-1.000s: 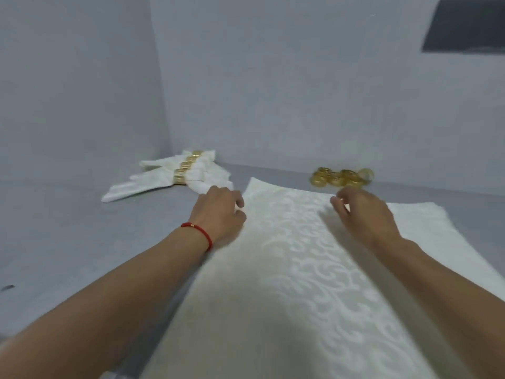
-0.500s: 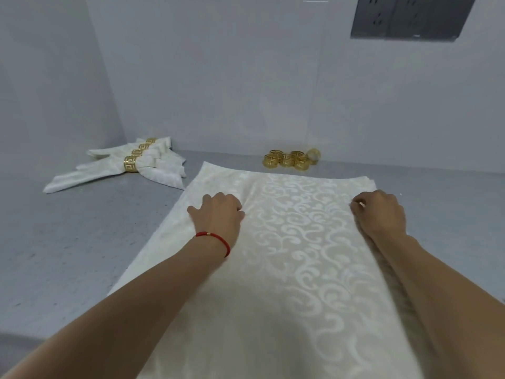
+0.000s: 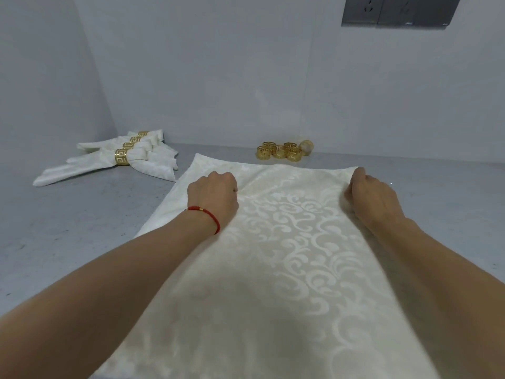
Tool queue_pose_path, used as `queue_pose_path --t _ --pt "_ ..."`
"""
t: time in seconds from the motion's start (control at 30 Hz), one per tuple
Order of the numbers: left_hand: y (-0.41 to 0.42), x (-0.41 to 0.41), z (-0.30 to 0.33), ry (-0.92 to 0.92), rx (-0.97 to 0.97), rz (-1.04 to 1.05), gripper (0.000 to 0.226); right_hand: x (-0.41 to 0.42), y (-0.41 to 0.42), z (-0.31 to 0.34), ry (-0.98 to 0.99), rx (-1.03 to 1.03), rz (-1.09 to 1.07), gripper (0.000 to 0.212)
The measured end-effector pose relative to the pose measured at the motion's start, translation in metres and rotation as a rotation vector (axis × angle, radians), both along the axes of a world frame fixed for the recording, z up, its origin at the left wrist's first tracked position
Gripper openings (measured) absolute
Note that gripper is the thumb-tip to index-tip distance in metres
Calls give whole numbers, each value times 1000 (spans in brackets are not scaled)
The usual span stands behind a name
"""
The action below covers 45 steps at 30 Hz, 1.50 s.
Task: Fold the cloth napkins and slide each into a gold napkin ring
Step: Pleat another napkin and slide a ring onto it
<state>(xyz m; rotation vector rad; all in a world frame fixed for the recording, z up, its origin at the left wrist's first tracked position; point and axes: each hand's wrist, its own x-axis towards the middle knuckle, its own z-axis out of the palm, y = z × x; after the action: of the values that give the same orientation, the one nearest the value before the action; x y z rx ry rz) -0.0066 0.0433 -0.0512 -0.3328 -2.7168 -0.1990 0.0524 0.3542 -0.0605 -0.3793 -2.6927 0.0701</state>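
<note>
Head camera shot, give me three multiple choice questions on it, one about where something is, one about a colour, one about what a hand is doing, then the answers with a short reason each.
1. Where do the loose gold rings lie?
A. by the back wall, beyond the flat napkin
B. on the flat napkin
C. in the left hand

2. What colour is the bracelet on the left wrist?
A. blue
B. red
C. black

3. What is the right hand doing?
A. hanging off the table
B. holding a ring
C. gripping the flat napkin near its far right corner

Answers: 1 A, the rings sit on the grey table at the wall's foot. 2 B, the cord is plainly red. 3 C, its fingers curl into the cloth at that corner.
</note>
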Motion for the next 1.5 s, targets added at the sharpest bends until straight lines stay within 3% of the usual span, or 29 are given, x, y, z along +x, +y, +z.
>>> queue_pose_path --t 0.2,0.33,0.4,0.47,0.57,0.67,0.77,0.87,0.93,1.0,1.1,1.17,1.23,1.3,1.43,1.5 --pt "5 -10 7 -9 -217 -33 19 43 -1 17 -143 -65 149 5" --pt "10 -4 5 -183 -207 -18 37 70 -12 36 -246 -247 287 16" --pt "19 21 1 -158 -212 -6 56 77 -14 40 -183 -126 260 21" --pt "27 61 -4 -88 -149 -95 65 80 -14 37 -269 -34 205 37" --pt "30 123 -9 -193 -5 -429 57 82 -8 27 -482 -57 100 57" --pt "25 153 -16 -363 75 -634 44 81 6 25 -456 -161 -13 78" --pt "21 154 -17 -372 246 -689 20 84 11 22 -445 -113 -87 78" --pt "16 150 -15 -374 293 -684 11 99 -4 21 -339 150 162 78" --pt "9 149 -9 -360 259 -657 11 119 -30 26 -225 121 568 65" --pt "-1 148 2 -386 210 -637 16 145 -64 34 -239 -19 838 51" --pt "-19 147 19 -463 203 -612 23 179 -104 43 -540 -256 845 79" --pt "-30 148 24 -481 245 -608 25 189 -118 39 -519 -97 829 92" --pt "-36 148 23 -486 280 -610 27 189 -126 30 -432 45 850 80" --pt "-40 150 21 -480 280 -614 27 181 -131 21 -373 58 884 55" --pt "-51 153 14 -525 317 -676 6 165 -129 16 -397 -171 893 32" --pt "-59 155 13 -505 376 -719 1 161 -127 17 -299 -287 871 25"
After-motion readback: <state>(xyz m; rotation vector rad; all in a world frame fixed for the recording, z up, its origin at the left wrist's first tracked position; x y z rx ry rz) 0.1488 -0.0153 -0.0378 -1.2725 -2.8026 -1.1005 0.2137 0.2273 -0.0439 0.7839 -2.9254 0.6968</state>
